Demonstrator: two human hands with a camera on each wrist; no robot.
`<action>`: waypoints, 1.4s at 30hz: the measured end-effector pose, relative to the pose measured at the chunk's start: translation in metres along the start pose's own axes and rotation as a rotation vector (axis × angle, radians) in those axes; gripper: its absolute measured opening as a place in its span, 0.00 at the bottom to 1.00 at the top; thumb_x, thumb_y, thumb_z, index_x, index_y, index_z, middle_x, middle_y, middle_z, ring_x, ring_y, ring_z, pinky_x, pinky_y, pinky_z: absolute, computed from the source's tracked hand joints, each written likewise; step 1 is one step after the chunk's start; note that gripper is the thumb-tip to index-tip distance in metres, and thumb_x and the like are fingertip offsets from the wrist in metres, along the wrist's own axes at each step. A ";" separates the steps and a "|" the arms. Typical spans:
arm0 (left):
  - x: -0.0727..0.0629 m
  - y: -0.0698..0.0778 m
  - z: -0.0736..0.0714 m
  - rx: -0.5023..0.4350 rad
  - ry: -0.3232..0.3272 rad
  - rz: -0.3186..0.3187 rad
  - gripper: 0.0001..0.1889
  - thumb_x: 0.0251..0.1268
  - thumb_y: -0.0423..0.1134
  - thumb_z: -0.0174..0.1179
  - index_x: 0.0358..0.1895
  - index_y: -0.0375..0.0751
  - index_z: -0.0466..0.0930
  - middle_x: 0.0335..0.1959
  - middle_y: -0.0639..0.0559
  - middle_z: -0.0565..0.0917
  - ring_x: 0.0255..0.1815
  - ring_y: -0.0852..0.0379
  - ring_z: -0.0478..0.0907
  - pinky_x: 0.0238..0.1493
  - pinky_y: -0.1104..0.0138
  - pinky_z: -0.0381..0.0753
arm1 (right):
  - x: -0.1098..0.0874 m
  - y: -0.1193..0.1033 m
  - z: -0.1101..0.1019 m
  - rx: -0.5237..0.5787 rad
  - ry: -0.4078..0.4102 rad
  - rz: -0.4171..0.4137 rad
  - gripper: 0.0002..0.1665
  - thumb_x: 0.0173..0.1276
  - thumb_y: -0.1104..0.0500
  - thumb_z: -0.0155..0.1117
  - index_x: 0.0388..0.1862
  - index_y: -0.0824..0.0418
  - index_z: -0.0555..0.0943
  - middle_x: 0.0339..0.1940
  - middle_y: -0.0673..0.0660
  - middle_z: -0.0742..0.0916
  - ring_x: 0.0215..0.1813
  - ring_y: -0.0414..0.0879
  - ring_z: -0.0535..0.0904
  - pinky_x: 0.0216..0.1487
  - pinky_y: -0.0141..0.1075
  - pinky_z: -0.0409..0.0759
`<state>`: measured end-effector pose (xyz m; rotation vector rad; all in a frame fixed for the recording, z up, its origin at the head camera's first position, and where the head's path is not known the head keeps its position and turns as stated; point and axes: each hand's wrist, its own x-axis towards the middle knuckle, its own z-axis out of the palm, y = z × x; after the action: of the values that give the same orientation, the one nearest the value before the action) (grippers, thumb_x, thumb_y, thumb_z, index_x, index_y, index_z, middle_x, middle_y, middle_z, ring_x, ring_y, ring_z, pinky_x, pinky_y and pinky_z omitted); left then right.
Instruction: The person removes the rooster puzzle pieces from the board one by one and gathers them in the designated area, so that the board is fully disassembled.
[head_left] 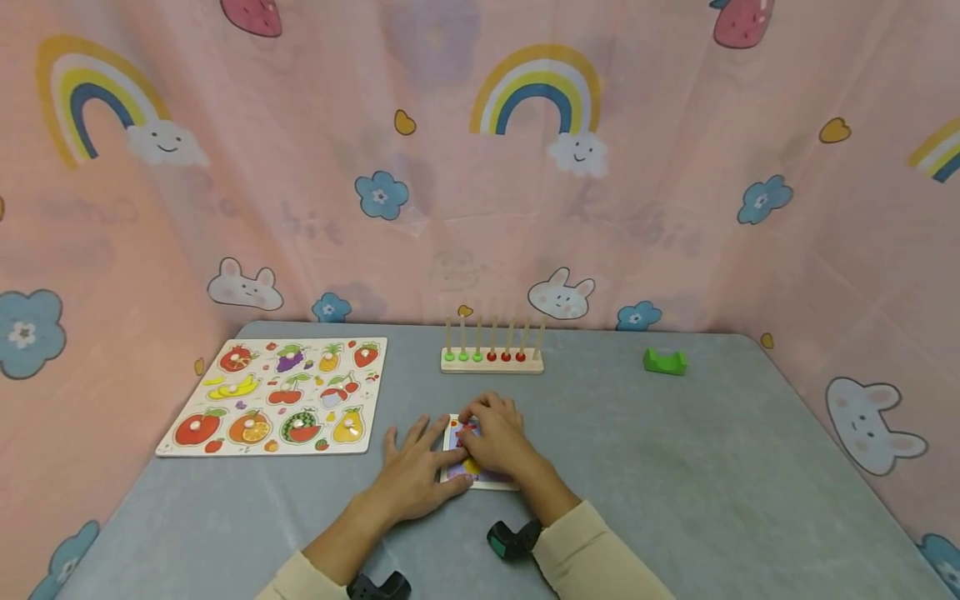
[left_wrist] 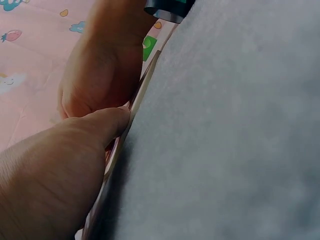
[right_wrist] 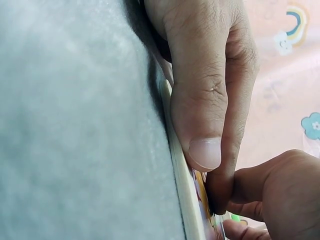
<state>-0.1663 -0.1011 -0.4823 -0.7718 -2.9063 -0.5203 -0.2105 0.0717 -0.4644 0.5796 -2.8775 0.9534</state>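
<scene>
A small picture board [head_left: 491, 481] with a white edge and a purple, yellow and red surface lies flat on the grey table under both hands. My left hand [head_left: 412, 477] is spread at its left side, its straight thumb resting on the near edge and its index finger on the picture. My right hand [head_left: 498, 437] bends over the board from the right, fingertips down on its surface. Close to the left index fingertip, the right thumb and fingers [right_wrist: 247, 185] touch the board in the right wrist view. Whatever lies under the right fingertips is hidden.
Left of the hands lies a large fruit puzzle board [head_left: 273, 446] with knobbed pieces. A wooden peg rack [head_left: 491, 367] with green and red beads stands behind. A green curved block [head_left: 665, 362] sits at the back right. A pink printed curtain [head_left: 637, 250] surrounds the table.
</scene>
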 end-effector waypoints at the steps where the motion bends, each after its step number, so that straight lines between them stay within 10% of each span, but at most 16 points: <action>1: 0.000 0.000 0.000 -0.002 -0.001 0.000 0.25 0.63 0.65 0.54 0.58 0.60 0.82 0.72 0.45 0.63 0.71 0.35 0.54 0.57 0.29 0.43 | 0.000 0.000 0.000 0.009 0.001 0.004 0.07 0.60 0.57 0.64 0.39 0.54 0.82 0.50 0.56 0.77 0.53 0.56 0.68 0.54 0.56 0.64; 29: 0.000 -0.001 0.000 -0.018 0.008 0.014 0.25 0.64 0.64 0.55 0.62 0.63 0.78 0.72 0.47 0.63 0.71 0.34 0.54 0.57 0.28 0.43 | -0.002 0.009 0.005 0.103 0.160 -0.109 0.13 0.54 0.70 0.65 0.39 0.59 0.86 0.39 0.52 0.82 0.45 0.51 0.71 0.50 0.54 0.65; 42: 0.000 -0.002 0.001 -0.019 0.009 0.012 0.26 0.64 0.64 0.54 0.63 0.63 0.77 0.72 0.48 0.64 0.71 0.35 0.53 0.57 0.29 0.43 | 0.000 0.004 0.001 0.071 0.078 0.002 0.13 0.59 0.68 0.65 0.41 0.56 0.86 0.34 0.51 0.76 0.41 0.50 0.67 0.47 0.50 0.64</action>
<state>-0.1672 -0.1024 -0.4833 -0.7872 -2.8905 -0.5499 -0.2115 0.0740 -0.4676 0.5315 -2.7862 1.0572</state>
